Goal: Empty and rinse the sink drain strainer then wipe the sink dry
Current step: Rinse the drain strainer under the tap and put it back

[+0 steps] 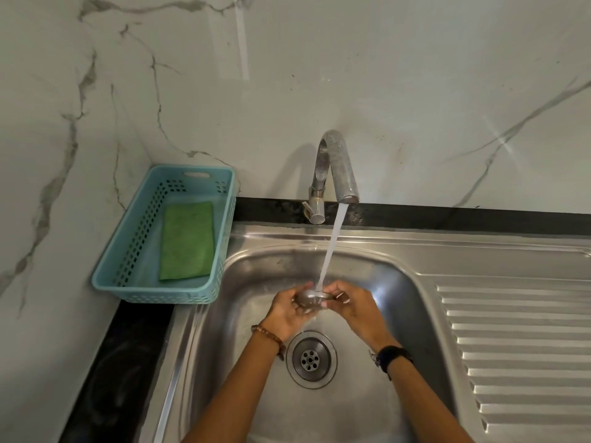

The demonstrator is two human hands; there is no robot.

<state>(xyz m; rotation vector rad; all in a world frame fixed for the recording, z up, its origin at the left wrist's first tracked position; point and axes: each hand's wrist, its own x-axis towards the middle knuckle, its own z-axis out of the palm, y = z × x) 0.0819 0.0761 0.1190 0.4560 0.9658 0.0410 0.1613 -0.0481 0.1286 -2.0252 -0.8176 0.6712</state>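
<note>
A small round metal drain strainer is held over the steel sink, directly under the water stream running from the faucet. My left hand cups it from the left and below. My right hand grips its right rim with the fingertips. Below the hands, the open drain shows its perforated centre with no strainer in it. Water splashes down off the strainer toward the drain.
A light blue perforated basket stands on the counter at the back left and holds a green scouring pad. The ribbed steel drainboard runs along the right. A marble wall rises behind the faucet.
</note>
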